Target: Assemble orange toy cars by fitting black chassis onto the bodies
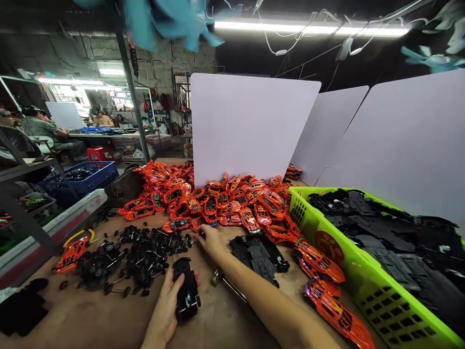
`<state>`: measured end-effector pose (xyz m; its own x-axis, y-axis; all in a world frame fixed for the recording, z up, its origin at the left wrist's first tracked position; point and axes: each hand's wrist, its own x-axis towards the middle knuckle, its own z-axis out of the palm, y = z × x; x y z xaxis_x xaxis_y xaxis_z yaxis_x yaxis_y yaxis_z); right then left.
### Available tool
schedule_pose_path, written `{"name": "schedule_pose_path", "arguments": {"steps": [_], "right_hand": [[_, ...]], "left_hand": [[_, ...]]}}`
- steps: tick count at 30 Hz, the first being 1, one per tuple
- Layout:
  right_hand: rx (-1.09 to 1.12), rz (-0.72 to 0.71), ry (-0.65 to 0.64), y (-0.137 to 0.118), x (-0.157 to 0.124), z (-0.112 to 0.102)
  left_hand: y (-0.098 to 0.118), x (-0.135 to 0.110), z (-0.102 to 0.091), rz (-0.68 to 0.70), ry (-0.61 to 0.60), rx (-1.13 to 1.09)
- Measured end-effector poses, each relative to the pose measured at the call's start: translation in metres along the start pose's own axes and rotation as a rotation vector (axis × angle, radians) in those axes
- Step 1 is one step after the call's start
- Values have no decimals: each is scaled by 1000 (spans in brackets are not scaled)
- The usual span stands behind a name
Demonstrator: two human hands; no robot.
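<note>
My left hand (169,298) is closed around a black toy car chassis (187,288) with wheels fitted, held low over the table. My right hand (209,241) reaches forward to the front edge of a heap of orange toy car shells (221,198). Its fingers are bent together beside one orange shell (178,224); what lies between them cannot be made out. Loose black wheels on metal axles (148,257) are piled left of both hands. Several black chassis plates (257,257) lie right of my right forearm. Partly under that forearm is a metal-shafted tool with a yellowish end (217,277).
A lime-green basket (341,237) full of black chassis parts stands at the right, with assembled orange cars (337,312) before it. White panels (250,126) rise behind the heap. Black cloth (23,305) lies at the left edge. People sit at another table in the background.
</note>
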<state>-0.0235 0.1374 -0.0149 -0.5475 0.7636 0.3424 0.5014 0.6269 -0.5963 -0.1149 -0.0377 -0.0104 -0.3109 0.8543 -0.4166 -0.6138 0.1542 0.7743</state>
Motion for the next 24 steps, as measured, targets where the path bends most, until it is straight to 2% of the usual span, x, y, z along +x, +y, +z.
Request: {"name": "schedule_pose_path", "arguments": {"steps": [2,7,9,14,18,21,24], "right_hand": [[51,-37,0,-3,-13,-13],[192,-285,-98,-16,-65,-41],[193,-331,-102,-16,-83,-48],[184,-291,-56,-7,-107,-55],[370,-113,74,-4,-118,-59],[448,-45,132,-4,-123,-66],[404,-49,100,-3,-126,-73]], "left_hand": [[-2,4,2,-3,-18,20],[-9,7,14,-44,-2,91],[-12,6,17,-70,-22,87],[-19,0,27,-122,5,-7],[-18,-8,42,-128,10,9],[-16,-12,54,-198,-26,-13],[-17,-10,62,-271,-97,-59]]}}
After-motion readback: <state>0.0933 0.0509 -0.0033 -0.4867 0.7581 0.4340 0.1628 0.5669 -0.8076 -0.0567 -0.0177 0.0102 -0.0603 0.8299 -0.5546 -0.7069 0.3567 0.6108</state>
